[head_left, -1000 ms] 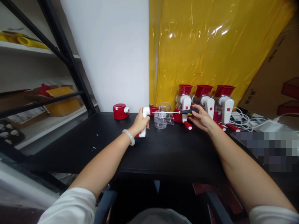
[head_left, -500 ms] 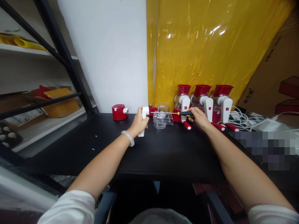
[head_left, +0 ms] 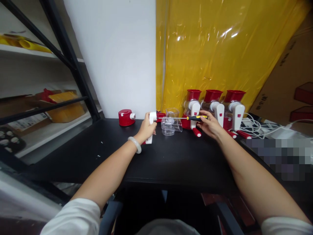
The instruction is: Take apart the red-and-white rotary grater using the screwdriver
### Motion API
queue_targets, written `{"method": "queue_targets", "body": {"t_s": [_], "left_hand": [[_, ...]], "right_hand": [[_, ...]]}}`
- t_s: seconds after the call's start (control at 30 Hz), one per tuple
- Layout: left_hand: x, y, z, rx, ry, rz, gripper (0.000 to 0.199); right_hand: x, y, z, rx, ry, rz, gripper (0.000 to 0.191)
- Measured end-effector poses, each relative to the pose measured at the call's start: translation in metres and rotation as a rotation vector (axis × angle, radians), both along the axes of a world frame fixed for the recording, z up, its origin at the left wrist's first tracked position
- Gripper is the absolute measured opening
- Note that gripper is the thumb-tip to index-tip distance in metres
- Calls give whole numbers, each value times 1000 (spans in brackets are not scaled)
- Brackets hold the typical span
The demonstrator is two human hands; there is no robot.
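My left hand point(head_left: 146, 128) is closed around a white crank handle point(head_left: 153, 117), whose round end faces right. In my right hand point(head_left: 209, 124) is a long screwdriver point(head_left: 195, 118) with a black and yellow grip. Its thin shaft lies level, and the tip reaches the round end of the crank; whether it sits in a screw is too small to tell. Behind the shaft stands a clear plastic grater body point(head_left: 168, 125). A red round base point(head_left: 126, 117) with a white knob rests left of my left hand.
Three assembled rotary graters point(head_left: 213, 98) with red hoppers and white cranks stand at the back right. White cables point(head_left: 260, 127) lie beyond them. A black shelf frame point(head_left: 66, 52) rises at the left. Yellow plastic sheeting point(head_left: 207, 42) and a white panel point(head_left: 112, 58) close off the back.
The fingers of my right hand have shifted on the screwdriver's grip and loosened a little. My left hand keeps its hold on the crank handle. The view has moved slightly.
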State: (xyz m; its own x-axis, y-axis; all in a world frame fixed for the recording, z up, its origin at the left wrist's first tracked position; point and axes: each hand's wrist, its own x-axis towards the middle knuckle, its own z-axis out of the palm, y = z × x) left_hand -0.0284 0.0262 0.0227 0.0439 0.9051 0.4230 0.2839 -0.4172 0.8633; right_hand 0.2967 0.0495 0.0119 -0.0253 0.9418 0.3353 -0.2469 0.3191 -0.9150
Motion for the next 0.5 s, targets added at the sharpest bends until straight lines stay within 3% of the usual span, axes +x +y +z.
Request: {"method": "queue_targets", "body": {"t_s": [0.23, 0.4, 0.5], "left_hand": [[3, 0, -1, -33, -33, -11, 48], [2, -2, 0, -39, 26, 29, 50], [-1, 1, -1, -1, 36, 31, 49]], "right_hand": [[0, -2, 3, 25, 51, 28, 49], [2, 8, -1, -4, -118, -166, 36], [3, 12, -5, -11, -242, -203, 44]]}}
